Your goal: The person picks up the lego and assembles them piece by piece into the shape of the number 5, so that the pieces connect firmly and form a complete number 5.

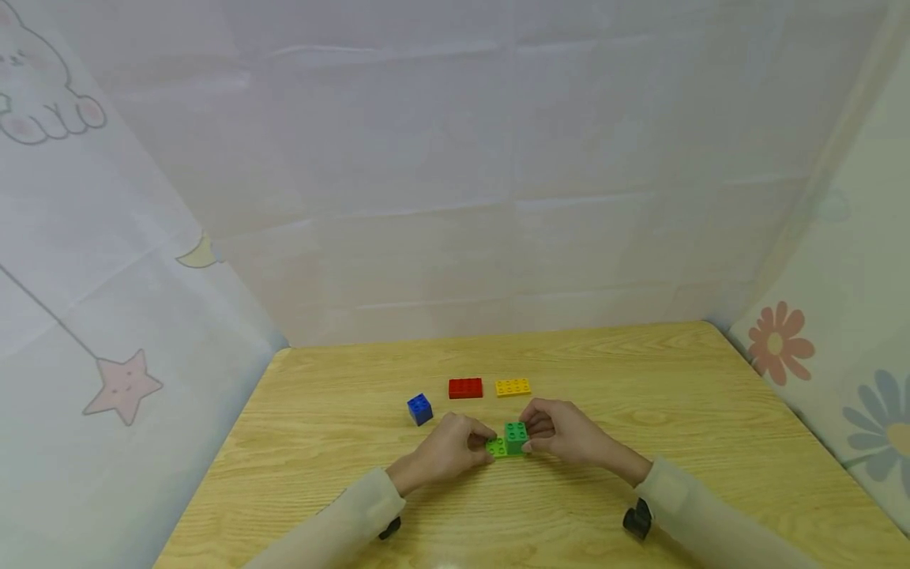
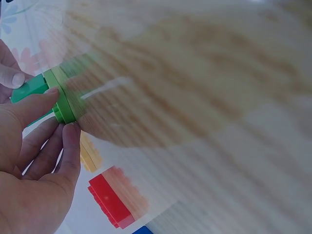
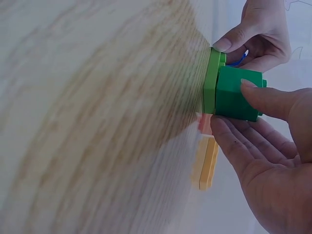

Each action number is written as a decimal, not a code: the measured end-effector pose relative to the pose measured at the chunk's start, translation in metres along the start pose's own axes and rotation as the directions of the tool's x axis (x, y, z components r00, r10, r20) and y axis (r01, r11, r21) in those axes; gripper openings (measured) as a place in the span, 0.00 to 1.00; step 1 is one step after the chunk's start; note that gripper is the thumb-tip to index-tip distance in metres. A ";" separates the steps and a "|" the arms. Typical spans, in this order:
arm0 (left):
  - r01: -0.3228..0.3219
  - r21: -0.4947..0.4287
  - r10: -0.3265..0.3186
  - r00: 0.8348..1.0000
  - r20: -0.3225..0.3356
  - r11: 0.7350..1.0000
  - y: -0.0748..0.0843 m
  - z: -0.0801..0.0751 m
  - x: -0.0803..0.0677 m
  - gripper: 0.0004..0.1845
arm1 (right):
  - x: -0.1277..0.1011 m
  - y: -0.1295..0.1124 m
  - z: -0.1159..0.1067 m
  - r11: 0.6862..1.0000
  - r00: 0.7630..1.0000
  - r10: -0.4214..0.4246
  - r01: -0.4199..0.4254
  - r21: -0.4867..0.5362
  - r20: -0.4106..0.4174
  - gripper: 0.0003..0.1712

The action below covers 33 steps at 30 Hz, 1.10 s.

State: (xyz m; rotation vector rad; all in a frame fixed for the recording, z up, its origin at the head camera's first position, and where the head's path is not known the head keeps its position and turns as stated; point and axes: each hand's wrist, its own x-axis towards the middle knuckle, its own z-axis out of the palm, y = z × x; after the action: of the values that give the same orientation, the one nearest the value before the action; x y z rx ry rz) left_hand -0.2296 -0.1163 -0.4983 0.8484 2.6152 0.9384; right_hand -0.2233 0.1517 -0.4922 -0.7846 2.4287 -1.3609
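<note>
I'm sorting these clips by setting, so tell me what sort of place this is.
Probably a small tabletop recording booth, maybe in a child's room: a wooden table closed in by pale cartoon-printed curtains, with toy bricks on it, red, yellow and blue, and both hands on a green pair.

Dark green brick on light green plate (red brick, yellow brick, blue brick nearby).

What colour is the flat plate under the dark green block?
Light green plastic plate, clearest in the right wrist view.
</note>
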 end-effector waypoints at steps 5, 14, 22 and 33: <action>-0.005 0.001 0.005 1.000 0.001 1.000 -0.001 0.001 0.000 0.17 | -0.001 0.000 0.001 1.000 1.000 -0.006 0.006 -0.001 -0.004 0.16; -0.010 0.015 0.010 1.000 -0.007 1.000 -0.001 0.000 0.000 0.17 | 0.001 -0.001 0.001 1.000 1.000 -0.012 0.012 -0.008 0.010 0.13; -0.002 0.015 0.002 1.000 -0.015 1.000 0.000 0.001 0.001 0.17 | 0.003 -0.001 -0.005 0.999 0.999 -0.015 0.016 -0.030 0.030 0.12; -0.008 0.015 0.009 1.000 -0.020 1.000 0.001 -0.001 0.001 0.16 | 0.008 -0.003 -0.003 0.991 1.000 -0.022 0.023 -0.134 0.014 0.14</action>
State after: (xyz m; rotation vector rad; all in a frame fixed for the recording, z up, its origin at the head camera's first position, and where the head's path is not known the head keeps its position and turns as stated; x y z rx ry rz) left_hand -0.2301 -0.1155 -0.4967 0.8587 2.6414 0.9355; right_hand -0.2307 0.1483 -0.4876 -0.8521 2.5303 -1.2055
